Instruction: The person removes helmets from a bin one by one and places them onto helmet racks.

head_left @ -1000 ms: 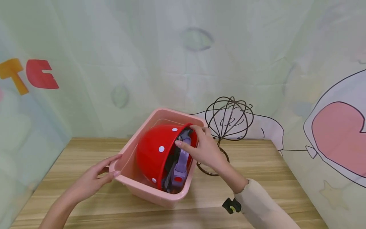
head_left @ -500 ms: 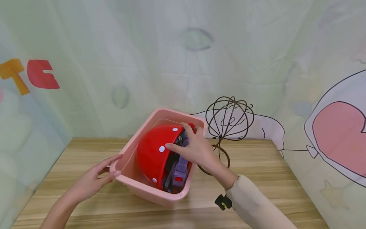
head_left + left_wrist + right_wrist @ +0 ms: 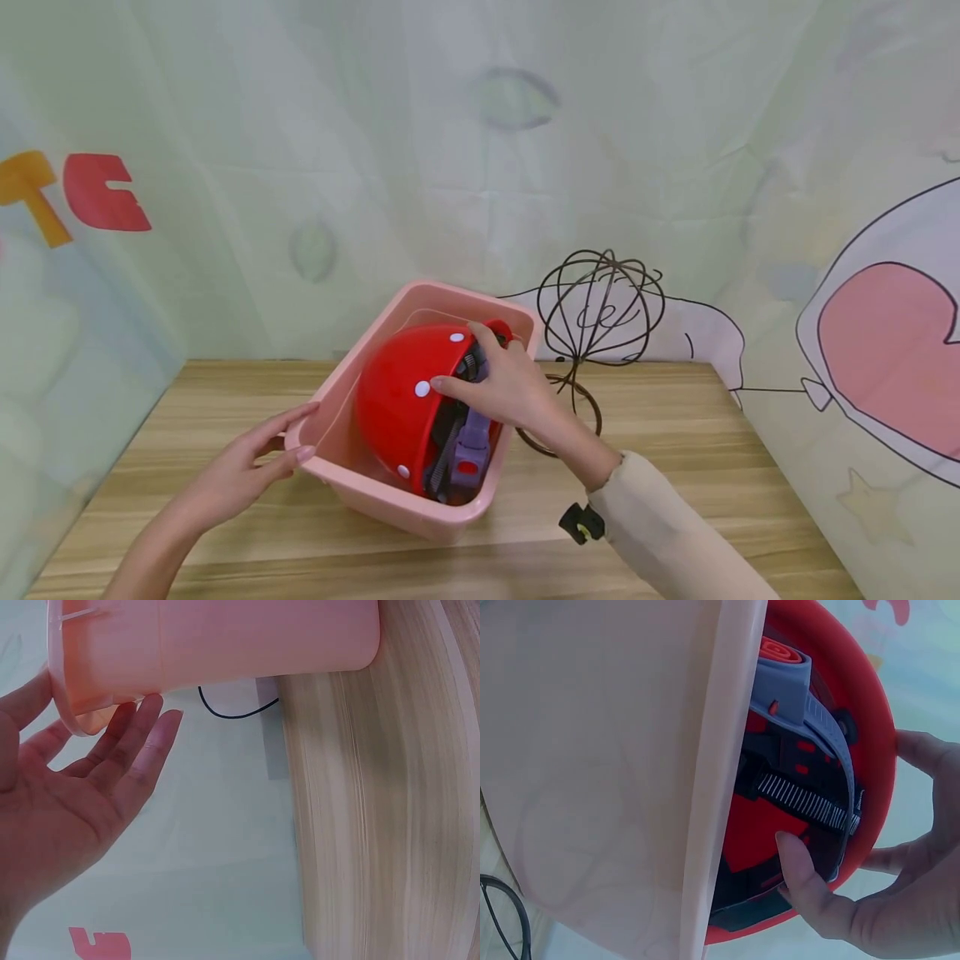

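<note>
A red helmet [image 3: 397, 392] with white dots lies tilted on its side in a pink plastic bin [image 3: 397, 505]. Its opening faces right, showing black padding and a purple strap [image 3: 470, 454] with a red-buttoned buckle. My left hand [image 3: 232, 475] holds the bin's left corner by the rim, thumb on one side and fingers on the other; the left wrist view shows the fingertips by the rim. Over the helmet's upper edge reaches my right hand [image 3: 510, 383]. In the right wrist view its thumb crosses the opening while other fingers touch the red rim [image 3: 881, 780] and pass behind it.
A dark wire stand [image 3: 600, 317] shaped like a whisk, with a ring base, stands right of the bin. Wood-grain table [image 3: 675, 467] lies underneath, closed in by printed cloth [image 3: 420, 167] behind and at both sides. A black clip [image 3: 582, 523] sits by the right sleeve.
My right hand has shifted left along the helmet's upper edge, its thumb now near a white dot. Helmet, bin and left hand stay in place.
</note>
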A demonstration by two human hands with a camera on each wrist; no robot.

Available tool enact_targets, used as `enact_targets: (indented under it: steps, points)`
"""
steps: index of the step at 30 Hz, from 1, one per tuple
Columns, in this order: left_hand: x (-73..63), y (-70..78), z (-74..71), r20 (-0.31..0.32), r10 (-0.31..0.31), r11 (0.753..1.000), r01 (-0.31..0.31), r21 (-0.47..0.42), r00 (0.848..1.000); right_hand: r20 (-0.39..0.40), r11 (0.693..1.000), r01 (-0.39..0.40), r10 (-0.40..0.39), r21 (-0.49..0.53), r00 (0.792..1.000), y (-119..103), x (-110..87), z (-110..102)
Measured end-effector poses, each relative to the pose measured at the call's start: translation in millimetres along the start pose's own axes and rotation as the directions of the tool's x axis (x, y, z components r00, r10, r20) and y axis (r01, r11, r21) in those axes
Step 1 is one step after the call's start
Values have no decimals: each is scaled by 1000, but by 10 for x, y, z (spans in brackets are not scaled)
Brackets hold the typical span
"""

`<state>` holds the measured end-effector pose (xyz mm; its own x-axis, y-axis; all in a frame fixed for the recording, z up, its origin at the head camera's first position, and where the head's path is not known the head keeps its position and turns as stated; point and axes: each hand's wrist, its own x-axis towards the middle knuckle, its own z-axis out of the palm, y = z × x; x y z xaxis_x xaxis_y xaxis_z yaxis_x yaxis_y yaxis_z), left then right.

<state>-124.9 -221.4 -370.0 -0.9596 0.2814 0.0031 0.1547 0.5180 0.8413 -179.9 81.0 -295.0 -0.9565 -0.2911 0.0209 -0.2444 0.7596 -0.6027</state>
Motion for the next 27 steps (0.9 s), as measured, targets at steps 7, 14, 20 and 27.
enact_targets:
  steps: [7, 14, 20, 27]
  points:
    - [2, -3, 0, 1, -5, 1000, 5, -1, 1000, -3, 1000, -3, 3, -6, 1000, -14, 14, 19]
    - [6, -5, -3, -4, 12, 1000, -12, 4, 1000, -15, 999, 12, -12, 38, 1000, -17, 15, 33]
    - [5, 0, -4, -4, 6, 1000, -6, 3, 1000, -5, 999, 7, -7, 42, 1000, -54, 20, 9]
    - [-8, 14, -11, 7, -45, 999, 45, -12, 999, 16, 995, -8, 7, 103, 1000, -71, 23, -6]
